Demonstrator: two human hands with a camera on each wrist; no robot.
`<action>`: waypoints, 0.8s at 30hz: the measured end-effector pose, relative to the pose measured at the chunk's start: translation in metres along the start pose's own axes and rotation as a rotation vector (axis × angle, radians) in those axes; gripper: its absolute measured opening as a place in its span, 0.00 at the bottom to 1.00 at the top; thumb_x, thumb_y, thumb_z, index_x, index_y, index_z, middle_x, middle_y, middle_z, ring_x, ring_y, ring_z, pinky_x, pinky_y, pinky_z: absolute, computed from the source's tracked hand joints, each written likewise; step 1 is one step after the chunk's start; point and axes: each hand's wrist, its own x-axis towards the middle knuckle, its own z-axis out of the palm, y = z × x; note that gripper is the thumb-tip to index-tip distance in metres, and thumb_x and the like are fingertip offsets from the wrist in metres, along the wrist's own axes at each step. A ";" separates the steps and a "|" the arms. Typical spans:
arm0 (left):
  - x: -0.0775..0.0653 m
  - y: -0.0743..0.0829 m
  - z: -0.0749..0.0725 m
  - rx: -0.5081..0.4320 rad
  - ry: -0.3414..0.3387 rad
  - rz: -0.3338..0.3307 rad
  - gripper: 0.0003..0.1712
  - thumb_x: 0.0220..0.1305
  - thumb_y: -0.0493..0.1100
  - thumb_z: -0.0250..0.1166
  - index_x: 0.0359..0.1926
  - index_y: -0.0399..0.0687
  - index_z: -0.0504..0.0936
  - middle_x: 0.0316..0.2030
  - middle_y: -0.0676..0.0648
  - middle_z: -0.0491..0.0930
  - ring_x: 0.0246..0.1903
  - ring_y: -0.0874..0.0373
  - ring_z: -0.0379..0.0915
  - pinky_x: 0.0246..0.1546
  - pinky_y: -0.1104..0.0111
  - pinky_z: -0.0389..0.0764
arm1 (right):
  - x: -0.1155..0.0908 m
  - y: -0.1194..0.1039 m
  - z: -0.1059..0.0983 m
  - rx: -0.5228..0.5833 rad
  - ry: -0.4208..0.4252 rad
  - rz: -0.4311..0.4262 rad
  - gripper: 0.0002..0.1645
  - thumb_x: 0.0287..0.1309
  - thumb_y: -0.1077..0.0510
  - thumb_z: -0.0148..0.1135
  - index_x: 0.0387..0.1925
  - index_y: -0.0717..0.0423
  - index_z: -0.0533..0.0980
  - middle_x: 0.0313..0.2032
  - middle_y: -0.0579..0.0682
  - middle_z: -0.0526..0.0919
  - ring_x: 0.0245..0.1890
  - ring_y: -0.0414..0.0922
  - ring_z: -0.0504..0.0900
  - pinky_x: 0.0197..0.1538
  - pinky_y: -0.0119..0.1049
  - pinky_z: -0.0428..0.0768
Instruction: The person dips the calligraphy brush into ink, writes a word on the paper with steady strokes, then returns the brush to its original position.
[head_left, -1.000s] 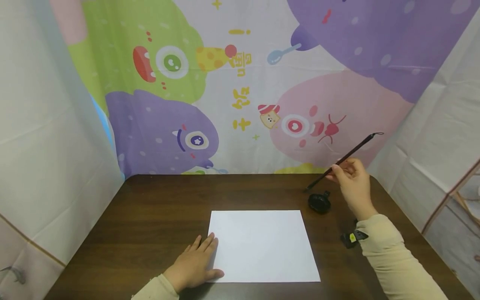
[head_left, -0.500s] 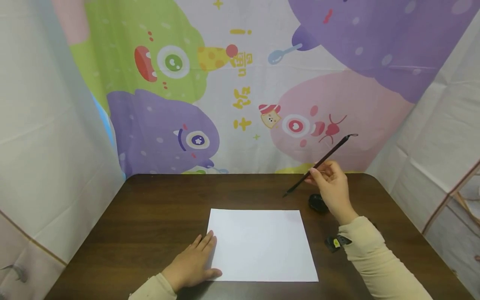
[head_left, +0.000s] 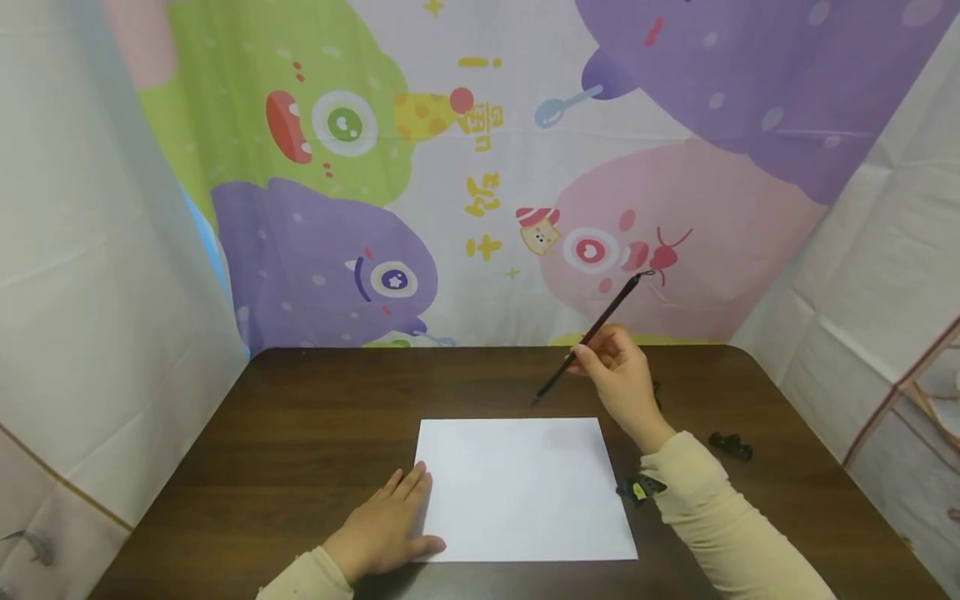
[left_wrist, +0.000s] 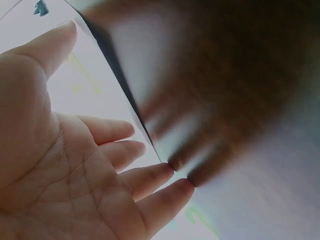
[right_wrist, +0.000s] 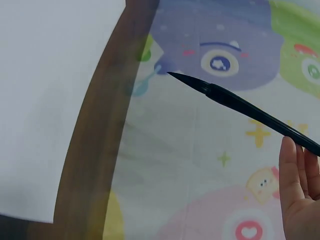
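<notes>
My right hand (head_left: 617,379) pinches a dark calligraphy brush (head_left: 592,333) by its shaft, above the table beyond the paper's far edge. The brush slants, its black tip low and to the left, its hanging loop up and to the right. In the right wrist view the pointed bristles (right_wrist: 187,81) are dark and come to a fine tip. A blank white sheet of paper (head_left: 517,492) lies on the table. My left hand (head_left: 386,525) rests over its left edge, fingers spread and straight; the left wrist view shows the palm (left_wrist: 75,185) and extended fingers.
The brown wooden table (head_left: 315,417) carries a small black object (head_left: 731,446) to the right of my right wrist. The round black container is mostly hidden behind my right hand. A cartoon-printed curtain (head_left: 480,317) hangs along the table's back edge, with pale sheets at both sides.
My right hand has moved left with the brush, from beside the round black container to beyond the paper's far edge. My left hand stays at the paper's left edge.
</notes>
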 end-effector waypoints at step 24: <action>0.002 0.000 0.002 0.017 0.000 -0.015 0.53 0.55 0.66 0.67 0.69 0.33 0.64 0.72 0.32 0.58 0.71 0.32 0.55 0.67 0.43 0.64 | -0.009 0.012 0.087 -0.143 -0.182 -0.055 0.09 0.63 0.65 0.62 0.42 0.65 0.73 0.35 0.61 0.81 0.36 0.52 0.85 0.41 0.41 0.87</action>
